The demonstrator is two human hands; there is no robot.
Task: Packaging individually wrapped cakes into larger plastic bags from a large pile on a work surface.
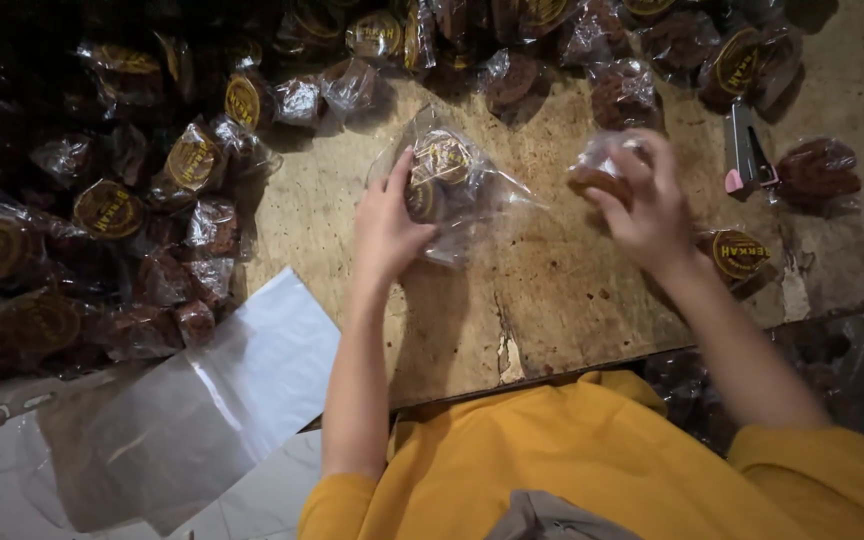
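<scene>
Left hand (387, 225): fingers spread, palm down, pressing on the near-left edge of a large clear plastic bag (472, 195) that lies on the worn, stained tan counter (552, 300). The bag runs from the hand up and to the right, its long axis slanting across the counter; two round yellow labels show through it.

Right hand (652, 205): fingers curled and pinching a small dark brown cake in clear wrap (597, 170), held just off the counter. The big bag lies just to the left of this hand, its loose right edge nearest; the left hand is the one on it.

Just beyond the right wrist: a wrapped dark cake with round yellow label (739, 255), partly covered by the forearm.

Farther right: a grey stapler with pink end (745, 150), beside another wrapped cake.

Far left and top: heap of wrapped dark cakes (122, 220), in shadow, count unclear.

Hidden: the bag's mouth and full contents are hard to make out through glare.
</scene>
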